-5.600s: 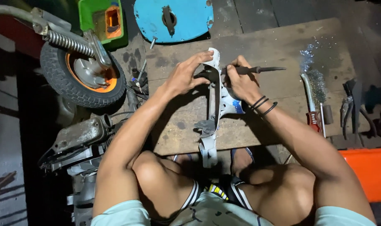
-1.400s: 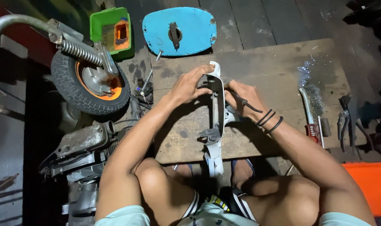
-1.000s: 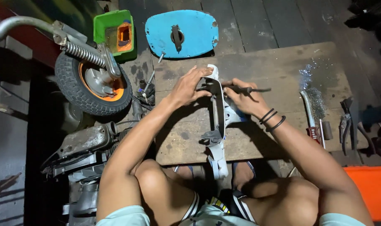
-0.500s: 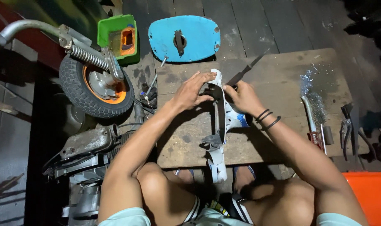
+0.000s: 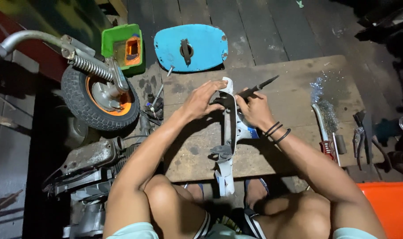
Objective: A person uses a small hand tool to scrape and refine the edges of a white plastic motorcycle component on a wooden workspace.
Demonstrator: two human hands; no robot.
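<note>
Left hand (image 5: 201, 98) lies over the upper end of a long white plastic cover (image 5: 230, 146), fingers curled round its left edge and grasping it. The cover lies lengthwise on the wooden desk (image 5: 294, 146), its lower end overhanging the near edge between the person's knees. Right hand (image 5: 253, 107) is clenched round the handle of a dark screwdriver (image 5: 259, 87), whose shaft points up and to the right, away from the cover; the hand rests against the cover's right side. Two dark bands sit on the right wrist.

On the desk to the right: a wire brush (image 5: 323, 132) with a red handle, and pliers (image 5: 358, 137) at the far right edge. Beyond the desk, on the plank floor, lies a blue oval panel (image 5: 206, 46), and beside it a green box (image 5: 119, 44). Left of the desk stands a small wheel (image 5: 97, 99) with an orange rim and a coil spring
</note>
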